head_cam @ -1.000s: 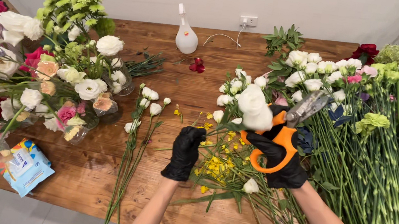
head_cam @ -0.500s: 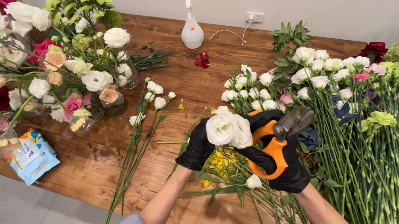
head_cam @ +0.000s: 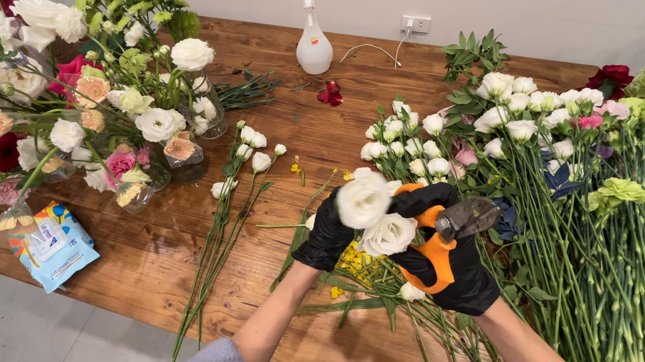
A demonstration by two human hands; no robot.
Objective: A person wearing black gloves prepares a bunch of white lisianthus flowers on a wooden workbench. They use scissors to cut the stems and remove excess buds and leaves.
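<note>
1. My left hand (head_cam: 329,237) grips the white blooms (head_cam: 375,214) low on their stems, above the counter (head_cam: 329,136).
2. My right hand (head_cam: 447,253) is clenched on the orange shears (head_cam: 441,244).
3. They feel light; petals bruise easily, so I judge the stems the safest hold.
4. The heads face up toward me; the stems run down and away, mostly hidden.

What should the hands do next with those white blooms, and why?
Probably lower the shears to the stems and snip: the left hand holds the white blooms up, and the right hand grips the shears right beside them.
</note>
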